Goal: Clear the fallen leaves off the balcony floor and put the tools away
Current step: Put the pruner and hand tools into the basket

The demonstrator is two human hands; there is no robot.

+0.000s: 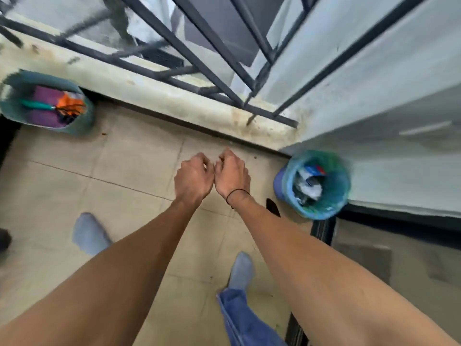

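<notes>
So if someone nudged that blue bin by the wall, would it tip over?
Probably it would slide or tip fairly easily. The blue bin looks like thin plastic with a loose liner, and holds what seems to be crumpled paper, so it is likely light. It stands against the wall, which should stop it falling that way.

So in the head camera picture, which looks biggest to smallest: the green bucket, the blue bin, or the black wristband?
1. Green bucket and blue bin: they look about the same, so no ranking between them.
2. Black wristband: by far the smallest, a thin loop on the right wrist.
</notes>
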